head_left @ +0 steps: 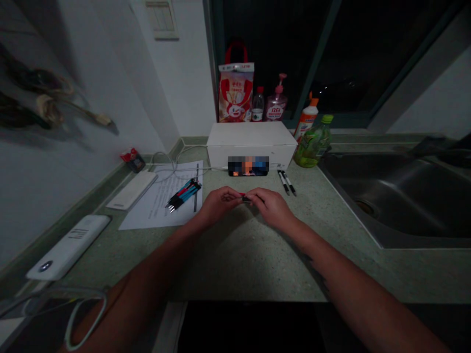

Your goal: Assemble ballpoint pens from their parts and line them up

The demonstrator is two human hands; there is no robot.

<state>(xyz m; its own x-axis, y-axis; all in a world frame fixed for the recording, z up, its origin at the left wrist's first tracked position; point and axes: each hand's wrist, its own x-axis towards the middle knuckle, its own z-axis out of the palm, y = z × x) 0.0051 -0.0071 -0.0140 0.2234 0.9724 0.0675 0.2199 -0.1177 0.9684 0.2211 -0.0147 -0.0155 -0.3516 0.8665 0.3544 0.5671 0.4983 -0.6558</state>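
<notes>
My left hand [221,203] and my right hand [270,205] meet over the middle of the counter. Between their fingertips is a small red and black object [244,197], pinched from both sides; it looks like a pen part, but most of it is hidden. Beyond the hands a phone [248,166] leans against a white box [252,135]. Several blue, red and black pens [184,194] lie on a printed sheet [147,211] to the left. Two white and black pens [286,183] rest on the counter right of the phone.
A sink [405,196] is set in at the right. Bottles, including a green one [312,144], and a red bag [236,95] stand behind the box. At the left lie a flat white box [132,190], a long white device [69,247] and a cable [172,164].
</notes>
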